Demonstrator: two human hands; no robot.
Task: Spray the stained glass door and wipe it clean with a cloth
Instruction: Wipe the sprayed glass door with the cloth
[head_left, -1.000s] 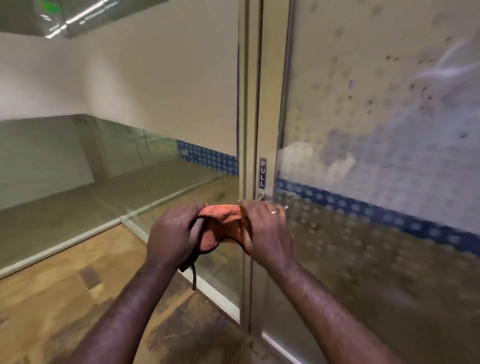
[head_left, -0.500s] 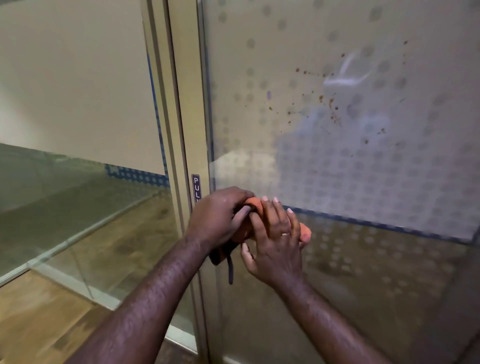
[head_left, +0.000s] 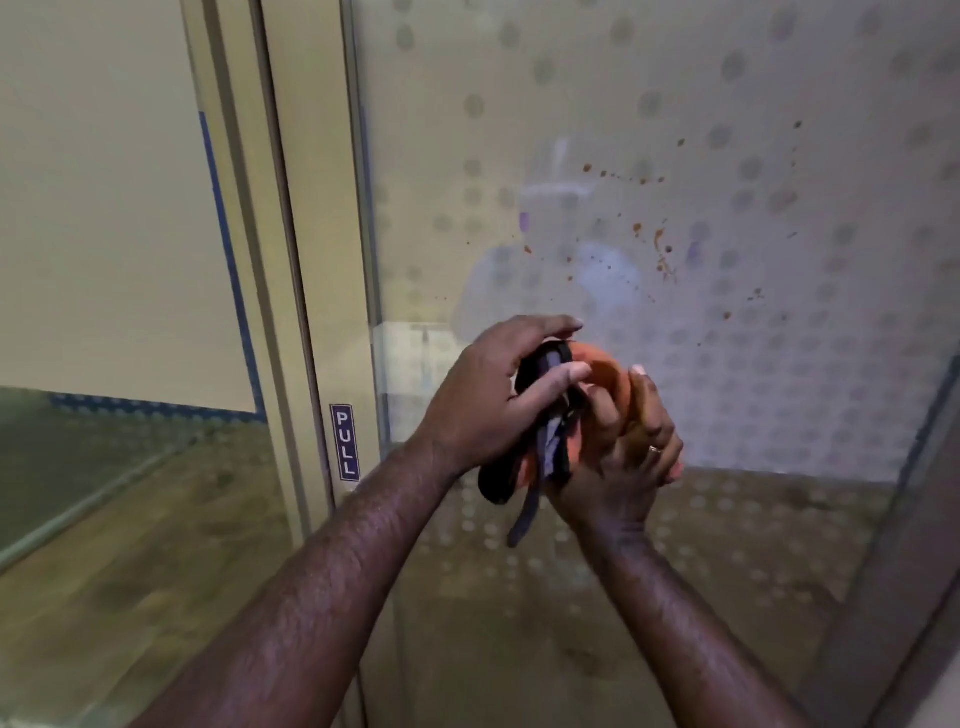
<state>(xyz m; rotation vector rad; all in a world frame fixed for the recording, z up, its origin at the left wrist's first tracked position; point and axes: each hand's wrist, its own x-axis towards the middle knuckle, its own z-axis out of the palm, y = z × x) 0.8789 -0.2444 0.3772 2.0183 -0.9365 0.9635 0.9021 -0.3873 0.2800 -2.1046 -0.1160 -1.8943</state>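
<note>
The glass door (head_left: 753, 364) fills the right of the view, dotted with grey frosted spots. Brown-orange stains (head_left: 660, 244) are spattered across its upper middle. An orange cloth (head_left: 605, 369) with a dark edge and a dangling dark strap is bunched between both hands, in front of the glass and below the stains. My left hand (head_left: 483, 405) grips the cloth from the left and top. My right hand (head_left: 623, 462), wearing a ring, cups it from below and the right. No spray bottle is visible.
The beige door frame (head_left: 311, 260) stands left of the door, with a blue PULL label (head_left: 345, 441). Left of it is a fixed glass panel (head_left: 104, 364) reflecting a wooden floor. A dark frame edge (head_left: 893, 545) runs along the door's right side.
The view has swung right and closer to the door, bringing the stains into the centre. Both hands with the cloth have moved from the frame to in front of the glass and are rebunching it.
</note>
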